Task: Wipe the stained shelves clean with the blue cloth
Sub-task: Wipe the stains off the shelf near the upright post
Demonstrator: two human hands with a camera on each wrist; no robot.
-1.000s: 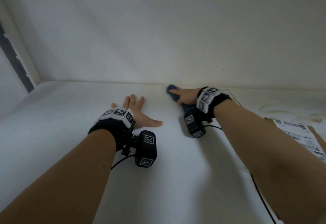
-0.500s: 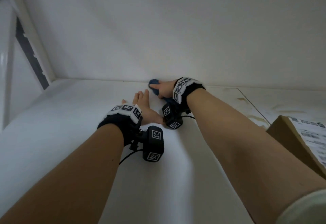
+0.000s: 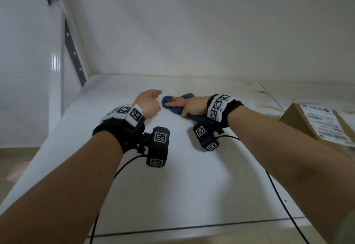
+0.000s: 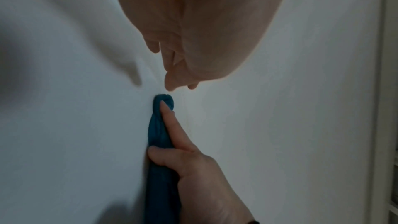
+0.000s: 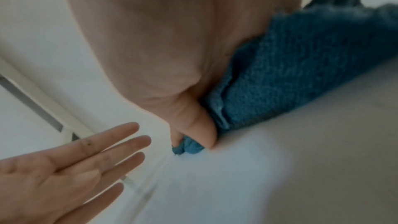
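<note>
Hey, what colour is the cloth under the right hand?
The cloth is dark teal-blue with a fuzzy terry texture, clearest in the right wrist view.

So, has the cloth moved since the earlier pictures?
Yes. The cloth has moved left, farther from the shelf seam, and forward, off the back wall.

Both forearms are bare. Each wrist wears a black band (image 3: 115, 128) ringed with white blocks — black square-coded markers. A black camera (image 3: 158, 146) hangs beside each band — thin black cable (image 3: 124, 164) trailing.
</note>
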